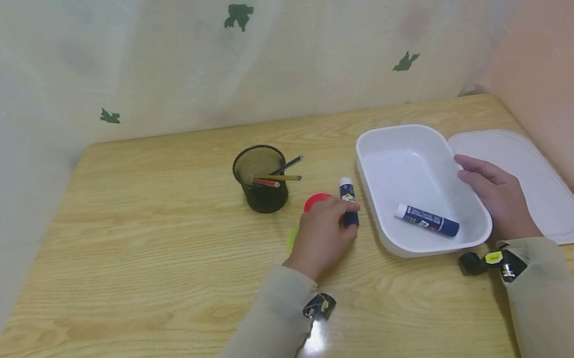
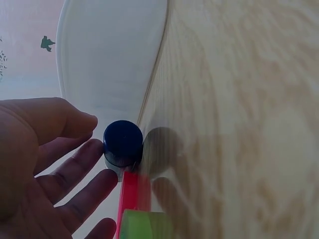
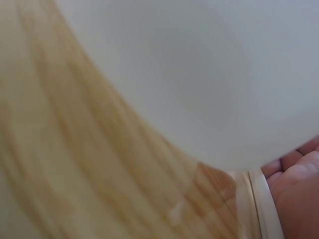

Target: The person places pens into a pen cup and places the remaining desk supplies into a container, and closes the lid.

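My left hand reaches over a blue glue stick with a white end, which lies on the table left of a white plastic tub. In the left wrist view, the loosely bent fingers are right at the glue stick's blue end, and the thumb stands a little apart. A second glue stick lies inside the tub. My right hand holds the tub's right side, with thumb and forefinger at the rim; the tub hides part of its fingers in the right wrist view.
A red round-edged thing and a light green one are partly hidden by the left hand. Behind them stands a black mesh pencil cup with several pencils. A white lid lies right of the tub. Pale curtains hang behind the table.
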### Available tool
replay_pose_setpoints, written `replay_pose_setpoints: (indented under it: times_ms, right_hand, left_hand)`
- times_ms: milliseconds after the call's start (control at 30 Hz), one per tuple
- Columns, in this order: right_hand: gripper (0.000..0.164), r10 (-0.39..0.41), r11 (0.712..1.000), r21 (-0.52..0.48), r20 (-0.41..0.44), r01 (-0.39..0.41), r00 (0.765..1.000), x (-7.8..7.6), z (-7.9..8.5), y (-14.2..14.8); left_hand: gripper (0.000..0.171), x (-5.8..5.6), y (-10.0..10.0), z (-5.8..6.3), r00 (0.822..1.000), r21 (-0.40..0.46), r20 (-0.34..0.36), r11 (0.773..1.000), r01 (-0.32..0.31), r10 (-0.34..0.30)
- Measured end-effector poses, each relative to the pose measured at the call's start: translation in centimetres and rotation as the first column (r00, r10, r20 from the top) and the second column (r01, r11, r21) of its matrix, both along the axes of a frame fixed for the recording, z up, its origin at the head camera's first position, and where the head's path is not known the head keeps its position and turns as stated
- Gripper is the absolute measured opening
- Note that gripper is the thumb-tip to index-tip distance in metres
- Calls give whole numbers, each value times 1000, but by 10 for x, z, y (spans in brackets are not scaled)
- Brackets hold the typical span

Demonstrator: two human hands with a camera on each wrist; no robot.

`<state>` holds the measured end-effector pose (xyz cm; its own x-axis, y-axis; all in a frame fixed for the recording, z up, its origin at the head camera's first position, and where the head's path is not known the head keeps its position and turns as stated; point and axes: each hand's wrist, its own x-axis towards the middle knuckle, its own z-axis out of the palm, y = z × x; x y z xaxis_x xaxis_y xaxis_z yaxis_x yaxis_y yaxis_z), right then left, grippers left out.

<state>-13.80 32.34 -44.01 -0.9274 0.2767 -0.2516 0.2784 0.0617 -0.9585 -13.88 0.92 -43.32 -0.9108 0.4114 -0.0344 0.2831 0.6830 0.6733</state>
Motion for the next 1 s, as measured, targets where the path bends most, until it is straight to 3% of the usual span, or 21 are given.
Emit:
replay_pose_setpoints:
  times_ms: [367, 733, 867, 1000]
  right_hand:
    - [59, 6, 1000, 9, 7, -6, 1000, -1, 0, 0]
    - [59, -12, 999, 33, 27, 11, 1000, -1, -1, 1]
    - [59, -3, 999, 48, 31, 1, 1000, -1, -2, 1]
    - [59, -6, 999, 45, 19, 5, 1000, -1, -2, 1]
  left_hand:
    - [37, 1, 0, 0, 1000, -41, -11, 999, 12, -13]
    - [26, -1, 3, 0, 994, -153, -57, 985, 81, -90]
    - [30, 0, 2, -1, 996, -150, -59, 987, 60, -70]
    - [48, 2, 1, 0, 1000, -119, -17, 993, 15, -17]
